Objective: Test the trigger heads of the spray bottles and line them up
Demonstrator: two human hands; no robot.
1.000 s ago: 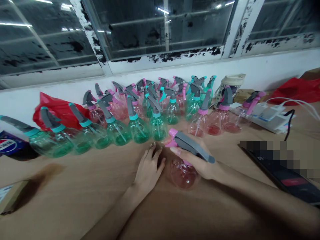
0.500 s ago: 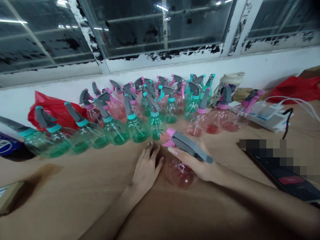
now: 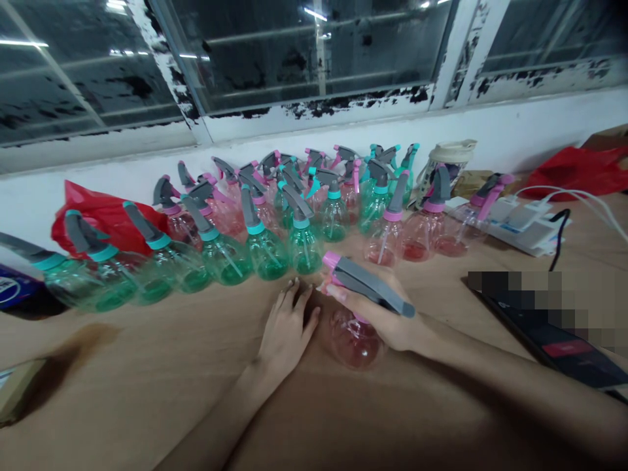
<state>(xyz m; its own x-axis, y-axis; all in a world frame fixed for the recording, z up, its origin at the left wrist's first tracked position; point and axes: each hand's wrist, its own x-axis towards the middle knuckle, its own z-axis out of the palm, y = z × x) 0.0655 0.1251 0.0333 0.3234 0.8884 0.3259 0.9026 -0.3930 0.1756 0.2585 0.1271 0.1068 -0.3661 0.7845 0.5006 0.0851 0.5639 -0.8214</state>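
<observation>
A pink spray bottle point(image 3: 357, 340) with a grey and pink trigger head stands on the table in front of me. My right hand point(image 3: 380, 311) is wrapped round its neck and head, fingers at the pink trigger; part of the grip is hidden behind the head. To the left of this bottle my left hand point(image 3: 289, 324) lies flat on the wooden table, fingers stretched out and holding nothing. Just beyond my left fingertips is a green spray bottle point(image 3: 305, 247) with a turquoise collar. Another pink spray bottle point(image 3: 383, 243) stands behind my right hand.
Several green and pink spray bottles spread across the back by the wall. Red plastic bags point(image 3: 110, 226) lie at the left and right. A cup point(image 3: 449, 167), a power strip point(image 3: 520, 226) with cables and a phone point(image 3: 564, 347) are on the right. A small box point(image 3: 22, 389) is at left.
My right fingers have drawn in at the trigger, which now sits closer to the head. The left hand stays where it was, and the view has shifted slightly.
</observation>
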